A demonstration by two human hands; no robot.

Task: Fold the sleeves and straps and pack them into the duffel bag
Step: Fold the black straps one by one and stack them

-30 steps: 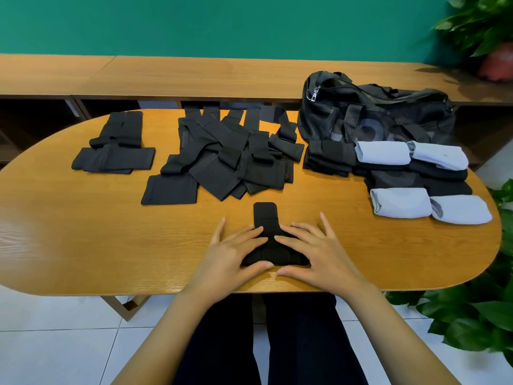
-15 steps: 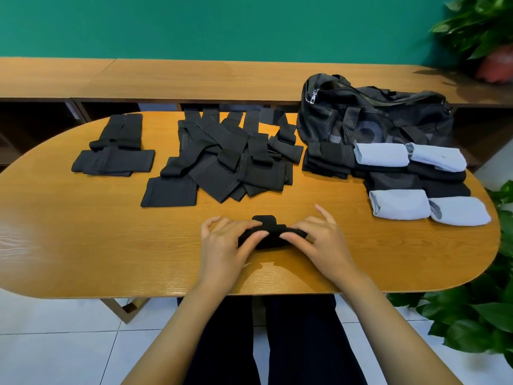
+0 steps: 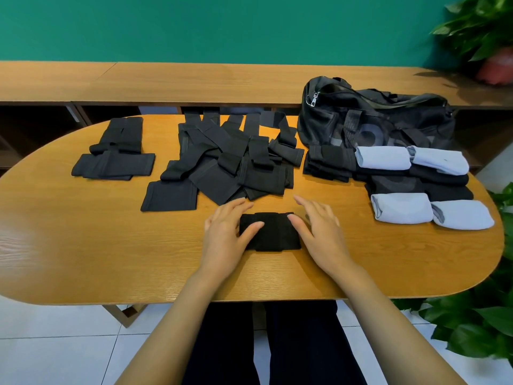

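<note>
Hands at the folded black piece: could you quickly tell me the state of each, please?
Left hand: open, thumb resting on the folded black piece.
Right hand: open, thumb touching the piece's right edge.

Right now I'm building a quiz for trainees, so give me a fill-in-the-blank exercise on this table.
1. The left hand and right hand touch a folded piece coloured ____.
2. The duffel bag sits on the table at the person's far ____.
3. The light blue rolls in front of the bag number ____.

Missing words: black; right; four.
</note>
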